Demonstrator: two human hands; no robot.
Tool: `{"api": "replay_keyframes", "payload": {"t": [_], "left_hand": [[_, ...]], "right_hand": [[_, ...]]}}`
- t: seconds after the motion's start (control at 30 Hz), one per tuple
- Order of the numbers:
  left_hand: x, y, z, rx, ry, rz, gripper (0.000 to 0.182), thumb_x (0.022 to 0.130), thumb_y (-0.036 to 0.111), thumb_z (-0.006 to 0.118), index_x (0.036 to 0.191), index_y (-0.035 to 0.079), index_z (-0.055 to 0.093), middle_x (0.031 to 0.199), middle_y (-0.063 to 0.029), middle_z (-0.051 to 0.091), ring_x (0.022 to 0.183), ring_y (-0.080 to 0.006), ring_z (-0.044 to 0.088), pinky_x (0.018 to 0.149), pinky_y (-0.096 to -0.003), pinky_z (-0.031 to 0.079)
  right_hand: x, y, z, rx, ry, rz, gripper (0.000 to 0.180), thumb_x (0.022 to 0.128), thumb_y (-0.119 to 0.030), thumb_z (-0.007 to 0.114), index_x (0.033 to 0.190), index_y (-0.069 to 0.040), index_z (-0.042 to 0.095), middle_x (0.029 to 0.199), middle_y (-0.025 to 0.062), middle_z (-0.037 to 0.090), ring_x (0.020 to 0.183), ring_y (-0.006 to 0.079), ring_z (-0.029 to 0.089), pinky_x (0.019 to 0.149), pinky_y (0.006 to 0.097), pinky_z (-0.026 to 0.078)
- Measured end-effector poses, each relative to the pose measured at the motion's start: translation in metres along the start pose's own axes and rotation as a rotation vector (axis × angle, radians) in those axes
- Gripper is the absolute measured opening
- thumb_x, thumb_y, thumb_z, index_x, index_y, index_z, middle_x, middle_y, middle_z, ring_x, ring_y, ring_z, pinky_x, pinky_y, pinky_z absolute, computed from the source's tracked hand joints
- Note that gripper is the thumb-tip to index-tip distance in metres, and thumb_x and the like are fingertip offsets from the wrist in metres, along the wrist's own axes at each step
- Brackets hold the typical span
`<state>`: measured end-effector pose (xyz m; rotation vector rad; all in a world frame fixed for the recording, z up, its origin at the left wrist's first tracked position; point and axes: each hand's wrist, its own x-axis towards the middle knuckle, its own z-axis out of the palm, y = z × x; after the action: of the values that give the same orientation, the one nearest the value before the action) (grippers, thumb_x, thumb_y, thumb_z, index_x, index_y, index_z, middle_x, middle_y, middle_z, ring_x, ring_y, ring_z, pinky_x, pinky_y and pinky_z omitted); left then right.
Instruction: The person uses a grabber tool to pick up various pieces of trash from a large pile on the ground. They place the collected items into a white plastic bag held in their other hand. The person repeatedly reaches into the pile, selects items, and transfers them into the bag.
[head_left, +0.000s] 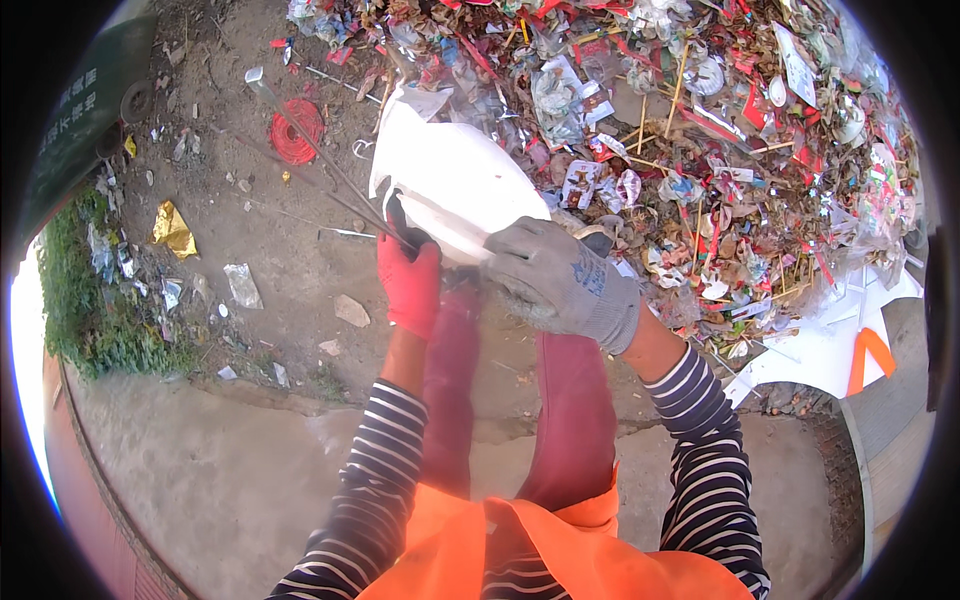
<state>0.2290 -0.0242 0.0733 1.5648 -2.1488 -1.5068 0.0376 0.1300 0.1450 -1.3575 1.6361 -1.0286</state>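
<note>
My left hand (411, 277), in a red glove with dark fingertips, grips a pair of long metal tongs (322, 154) that point up and left. Its fingers also touch the left edge of a white sheet-like piece (457, 172), whose material I cannot tell. My right hand (555, 277), in a grey coated glove, pinches the lower right edge of the same white piece. The piece is bent and lies in front of my legs, beside the heap of litter.
A litter heap (720, 150) of plastic, paper and sticks fills the upper right. A red coil (297, 131), gold foil (174, 229) and a flat stone (352, 310) lie on the dirt. A green wheeled container (82, 112) stands upper left; white sheeting (832, 337) lies at right.
</note>
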Motion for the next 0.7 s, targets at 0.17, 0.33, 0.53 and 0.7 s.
{"api": "replay_keyframes", "payload": {"t": [0.17,0.33,0.53,0.7], "left_hand": [[-0.021,0.031,0.017,-0.421,-0.049,-0.267,0.073,0.079,-0.008,0.047,0.15,0.01,0.04,0.094,-0.0007,0.051,0.075,-0.0094,0.05,0.065,-0.0214,0.045],[-0.019,0.032,0.029,-0.673,0.123,-0.369,0.073,0.08,-0.009,0.045,0.15,0.011,0.038,0.088,0.0015,0.046,0.068,-0.0059,0.044,0.06,-0.019,0.041],[-0.024,0.005,0.022,-0.761,0.116,-0.387,0.064,0.08,-0.008,0.046,0.142,0.006,0.05,0.084,0.0027,0.048,0.068,-0.0049,0.045,0.056,-0.0194,0.039],[-0.039,0.006,0.007,-0.757,0.064,-0.454,0.057,0.08,-0.006,0.047,0.136,0.004,0.056,0.087,-0.001,0.055,0.069,-0.0084,0.048,0.056,-0.0208,0.041]], "right_hand": [[0.011,0.049,0.051,-0.153,0.044,0.236,0.033,0.077,-0.014,0.069,0.109,-0.006,0.065,0.112,0.0152,0.06,0.106,0.0351,0.058,0.085,0.0452,0.051],[0.011,0.035,0.034,-0.336,0.52,0.425,0.054,0.077,-0.023,0.075,0.128,-0.011,0.06,0.125,0.0205,0.054,0.114,0.0382,0.053,0.099,0.049,0.044],[-0.014,0.08,0.046,-0.369,0.386,0.766,0.058,0.083,-0.025,0.071,0.135,-0.009,0.052,0.13,0.0215,0.056,0.121,0.0357,0.054,0.1,0.044,0.045],[0.025,0.113,0.043,0.039,0.416,0.517,0.024,0.088,-0.014,0.06,0.108,-0.002,0.067,0.104,0.0161,0.069,0.096,0.0303,0.066,0.086,0.0338,0.05]]}}
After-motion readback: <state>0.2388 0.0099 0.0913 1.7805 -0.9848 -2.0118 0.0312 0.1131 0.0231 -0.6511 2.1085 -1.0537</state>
